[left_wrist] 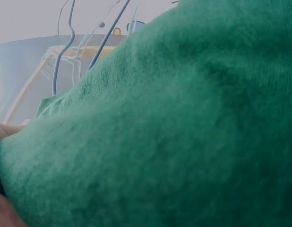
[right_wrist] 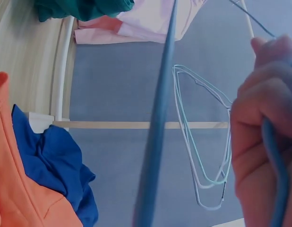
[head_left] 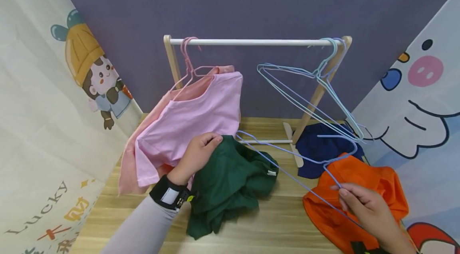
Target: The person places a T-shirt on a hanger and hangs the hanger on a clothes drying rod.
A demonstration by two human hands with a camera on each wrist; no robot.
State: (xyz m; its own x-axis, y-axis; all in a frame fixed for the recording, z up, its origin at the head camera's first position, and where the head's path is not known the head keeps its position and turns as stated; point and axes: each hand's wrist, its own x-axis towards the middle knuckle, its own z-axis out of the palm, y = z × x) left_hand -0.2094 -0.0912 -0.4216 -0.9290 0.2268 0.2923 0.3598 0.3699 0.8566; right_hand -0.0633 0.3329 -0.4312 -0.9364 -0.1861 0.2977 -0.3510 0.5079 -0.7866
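Observation:
In the head view my left hand (head_left: 201, 151) pinches the upper edge of a dark green shirt (head_left: 230, 178), which hangs in folds below it, a small white tag at its right side. The same green cloth (left_wrist: 160, 142) fills most of the left wrist view. My right hand (head_left: 370, 210) grips one arm of a blue-violet hanger (head_left: 287, 150), its hook pointing up and left. The hanger's far end reaches the green shirt's upper right edge in the head view. Close up, the right hand's fingers (right_wrist: 264, 109) curl round the hanger wire.
A rack with a white rail (head_left: 251, 42) stands behind. Pink shirts (head_left: 201, 106) hang at its left on pink hangers; bare mint and lilac hangers (head_left: 316, 72) hang at its right. An orange garment (head_left: 381, 182) and a navy one (head_left: 316, 146) lie on the wooden table (head_left: 273, 226).

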